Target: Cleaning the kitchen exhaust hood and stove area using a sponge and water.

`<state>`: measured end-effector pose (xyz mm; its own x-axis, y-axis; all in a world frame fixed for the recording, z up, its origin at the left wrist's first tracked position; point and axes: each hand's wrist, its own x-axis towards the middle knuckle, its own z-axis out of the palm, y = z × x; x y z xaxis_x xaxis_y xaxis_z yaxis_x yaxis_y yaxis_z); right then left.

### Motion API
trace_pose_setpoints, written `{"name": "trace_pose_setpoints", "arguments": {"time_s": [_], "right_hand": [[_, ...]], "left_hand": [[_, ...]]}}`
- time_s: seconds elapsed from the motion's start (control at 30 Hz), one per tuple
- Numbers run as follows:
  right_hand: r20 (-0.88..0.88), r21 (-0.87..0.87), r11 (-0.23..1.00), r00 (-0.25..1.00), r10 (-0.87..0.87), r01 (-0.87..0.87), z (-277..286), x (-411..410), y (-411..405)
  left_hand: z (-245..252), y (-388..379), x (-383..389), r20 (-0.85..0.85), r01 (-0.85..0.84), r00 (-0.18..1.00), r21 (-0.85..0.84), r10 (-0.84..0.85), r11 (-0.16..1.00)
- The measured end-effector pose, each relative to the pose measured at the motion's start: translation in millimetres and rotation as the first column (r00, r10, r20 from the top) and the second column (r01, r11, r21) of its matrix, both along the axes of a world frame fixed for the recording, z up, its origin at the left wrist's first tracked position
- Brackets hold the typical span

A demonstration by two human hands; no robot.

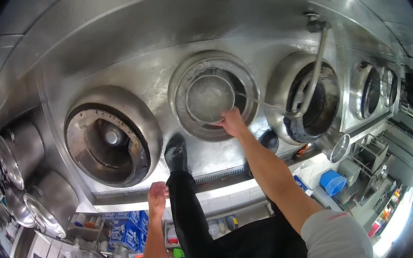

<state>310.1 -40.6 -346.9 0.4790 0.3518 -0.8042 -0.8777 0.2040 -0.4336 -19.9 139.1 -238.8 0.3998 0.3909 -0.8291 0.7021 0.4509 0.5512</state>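
Observation:
My right hand [231, 121] grips the near rim of a round metal pan or basin [210, 96], which sits inside the central wok burner ring [184, 122]. A swing-arm water tap [315, 78] reaches over from the right, and a stream of water runs from its mouth towards the ring. My left hand [157, 197] is raised beside my knee, with its fingers partly curled and no object seen in it. My black shoe [176, 155] rests on the steel range top [210, 159] between the left and central burners.
An open wok burner [147, 143] stands at left, another [271, 91] at right under the tap arm. Large steel pots [55, 196] stand at far left. A metal strainer or pot [333, 146] hangs by the front edge. Blue boxes [125, 234] lie on shelves below.

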Motion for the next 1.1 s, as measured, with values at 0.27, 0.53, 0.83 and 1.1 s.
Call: {"name": "trace_pose_setpoints", "arguments": {"time_s": [0.27,0.53,0.83,1.1], "right_hand": [[0.178,0.085,0.991,0.977,-0.115,0.101,159.6,-0.4,17.6],[0.275,0.004,0.995,0.957,-0.094,0.096,297.6,73.8,-15.4],[0.388,-0.263,0.943,0.873,0.295,-0.202,359.2,149.5,-45.5],[0.31,-0.315,0.857,0.81,0.498,-0.407,356.5,143.7,42.8]], "left_hand": [[14.4,5.9,77.8,-0.078,0.137,0.988,0.055,-0.133,0.989],[22.8,17.5,81.7,0.045,0.073,0.996,0.099,-0.077,0.992],[18.9,23.2,12.9,-0.064,0.048,0.997,0.247,-0.033,0.968],[28.0,10.1,-47.3,-0.134,-0.095,0.984,0.153,0.116,0.984]]}}
